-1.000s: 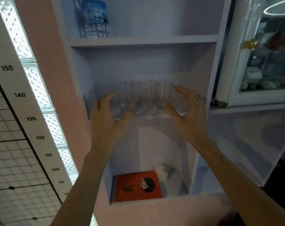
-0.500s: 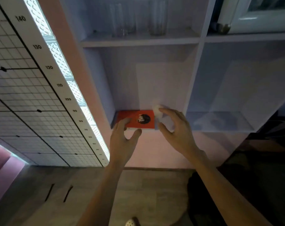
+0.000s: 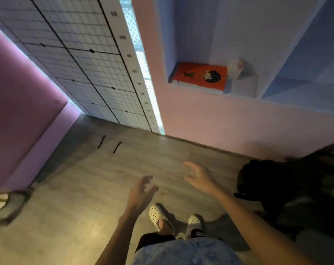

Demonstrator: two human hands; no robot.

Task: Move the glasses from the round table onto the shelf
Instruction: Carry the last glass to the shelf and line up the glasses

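From the head camera, looking steeply down, both hands hang empty over the bare grey floor (image 3: pixel 82 188). The left hand (image 3: pixel 141 192) has its fingers loosely spread and slightly curled, holding nothing; the right hand (image 3: pixel 200 176) is likewise open, fingers splayed, holding nothing, and the two hands are near each other but apart. Below them two white clogs (image 3: pixel 160 217) stand on the floor, close together. The glasses and the round table are not in this view. The shelf (image 3: pixel 210 88) shows only its lowest part at the upper right: an open compartment with a pink front edge, holding an orange book (image 3: pixel 200 75) lying flat against its left wall and a small pale object (image 3: pixel 238 68), blurred, at the book's right end. A second open compartment lies to the right of it. Left of the shelf a white height chart (image 3: pixel 135 73) with numbers runs down to the floor beside a gridded panel (image 3: pixel 76 54). A black bag (image 3: pixel 288 188) sits on the floor just right of the right arm, narrowing the room there; the floor to the left is open up to the purple wall (image 3: pixel 23 111).
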